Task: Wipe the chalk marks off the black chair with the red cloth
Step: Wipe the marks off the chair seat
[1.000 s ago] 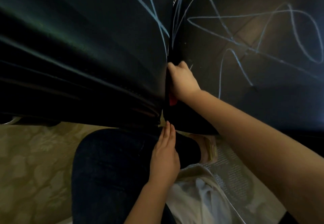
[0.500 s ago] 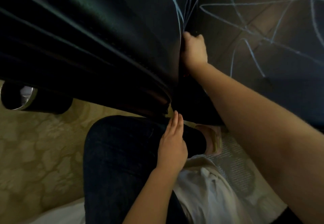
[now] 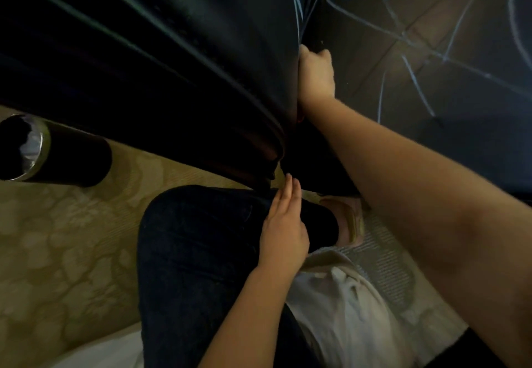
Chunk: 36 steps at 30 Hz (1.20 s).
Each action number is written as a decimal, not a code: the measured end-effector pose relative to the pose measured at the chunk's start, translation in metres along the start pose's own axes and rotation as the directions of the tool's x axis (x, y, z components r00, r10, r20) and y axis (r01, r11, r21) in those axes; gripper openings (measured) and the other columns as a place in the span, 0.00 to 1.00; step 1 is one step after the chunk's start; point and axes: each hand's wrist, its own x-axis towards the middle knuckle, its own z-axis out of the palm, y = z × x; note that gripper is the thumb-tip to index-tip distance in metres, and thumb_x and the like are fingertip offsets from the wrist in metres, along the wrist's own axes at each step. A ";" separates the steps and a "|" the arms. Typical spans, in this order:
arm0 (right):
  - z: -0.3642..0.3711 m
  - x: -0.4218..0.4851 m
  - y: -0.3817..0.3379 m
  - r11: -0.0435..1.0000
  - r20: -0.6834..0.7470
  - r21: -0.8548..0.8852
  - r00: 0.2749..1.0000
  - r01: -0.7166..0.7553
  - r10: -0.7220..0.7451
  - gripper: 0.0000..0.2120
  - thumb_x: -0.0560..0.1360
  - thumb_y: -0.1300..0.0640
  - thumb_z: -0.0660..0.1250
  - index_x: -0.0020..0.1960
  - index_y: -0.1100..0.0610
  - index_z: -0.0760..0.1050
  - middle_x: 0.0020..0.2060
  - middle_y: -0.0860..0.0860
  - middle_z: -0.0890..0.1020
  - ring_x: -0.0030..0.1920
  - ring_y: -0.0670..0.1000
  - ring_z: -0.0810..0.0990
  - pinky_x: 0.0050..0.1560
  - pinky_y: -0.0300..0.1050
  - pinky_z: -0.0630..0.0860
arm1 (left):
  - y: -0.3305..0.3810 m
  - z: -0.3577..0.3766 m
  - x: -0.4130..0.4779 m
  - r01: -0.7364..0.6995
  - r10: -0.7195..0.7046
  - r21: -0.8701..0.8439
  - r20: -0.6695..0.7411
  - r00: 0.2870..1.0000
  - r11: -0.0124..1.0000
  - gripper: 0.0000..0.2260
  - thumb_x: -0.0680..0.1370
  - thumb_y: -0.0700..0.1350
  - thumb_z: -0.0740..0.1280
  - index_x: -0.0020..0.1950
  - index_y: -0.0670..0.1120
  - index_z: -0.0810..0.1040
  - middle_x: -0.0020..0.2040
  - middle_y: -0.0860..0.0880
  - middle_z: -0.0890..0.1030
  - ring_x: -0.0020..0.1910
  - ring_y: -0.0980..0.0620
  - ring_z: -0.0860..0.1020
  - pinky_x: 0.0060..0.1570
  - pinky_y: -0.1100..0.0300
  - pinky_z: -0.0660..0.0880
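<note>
The black chair fills the top of the view, with a glossy panel (image 3: 161, 51) on the left and a chalk-scribbled panel (image 3: 431, 85) on the right. Pale blue chalk lines (image 3: 414, 77) cross the right panel and run along the crease. My right hand (image 3: 316, 75) is curled and pushed into the crease between the two panels. Only a small sliver of the red cloth (image 3: 300, 118) shows, below my wrist; the hand hides the remainder. My left hand (image 3: 283, 231) rests flat on my thigh in dark jeans, fingers straight and together.
A black cylindrical bin (image 3: 57, 152) with a shiny rim and liner stands on the patterned beige carpet (image 3: 63, 252) at left. My sandalled foot (image 3: 351, 223) lies under the chair's edge. White fabric (image 3: 345, 304) lies by my lap.
My right hand has slid further up along the crease, away from me, and less of the red cloth shows. The view has shifted, bringing the bin in. My left hand stays on my thigh.
</note>
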 end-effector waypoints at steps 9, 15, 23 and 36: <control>-0.023 -0.145 0.015 0.940 0.102 0.211 0.951 0.267 -0.293 0.07 0.70 0.65 0.64 0.38 0.56 0.68 0.32 0.55 0.76 0.39 0.58 0.72 0.37 0.48 0.68 | -0.001 -0.003 -0.002 -0.073 0.073 0.018 -0.011 0.997 0.997 0.26 0.81 0.35 0.57 0.79 0.45 0.60 0.79 0.49 0.60 0.78 0.50 0.56 0.76 0.55 0.58; -0.032 -0.171 0.028 0.963 -0.008 0.262 0.998 0.061 -0.061 0.07 0.73 0.63 0.64 0.48 0.59 0.78 0.40 0.54 0.81 0.47 0.56 0.75 0.43 0.43 0.69 | 0.000 -0.013 -0.008 -0.006 -0.016 -0.238 -0.091 0.996 0.971 0.22 0.83 0.34 0.56 0.76 0.45 0.67 0.77 0.50 0.66 0.75 0.52 0.64 0.65 0.75 0.54; 0.004 -0.211 -0.005 0.971 -0.083 0.237 0.997 0.030 -0.011 0.11 0.71 0.68 0.70 0.53 0.61 0.77 0.45 0.54 0.81 0.47 0.57 0.73 0.41 0.51 0.75 | 0.009 -0.013 -0.012 0.139 -0.189 -0.311 -0.138 0.972 0.940 0.25 0.82 0.38 0.56 0.79 0.49 0.59 0.73 0.45 0.71 0.70 0.46 0.71 0.63 0.58 0.68; -0.019 -0.229 0.032 0.925 -0.215 0.288 0.925 -0.247 0.313 0.11 0.71 0.68 0.66 0.52 0.59 0.78 0.46 0.56 0.81 0.48 0.59 0.76 0.49 0.47 0.70 | 0.020 -0.006 -0.004 0.106 -0.133 -0.293 -0.072 0.989 0.950 0.27 0.83 0.38 0.55 0.81 0.51 0.54 0.78 0.46 0.64 0.73 0.46 0.67 0.65 0.60 0.66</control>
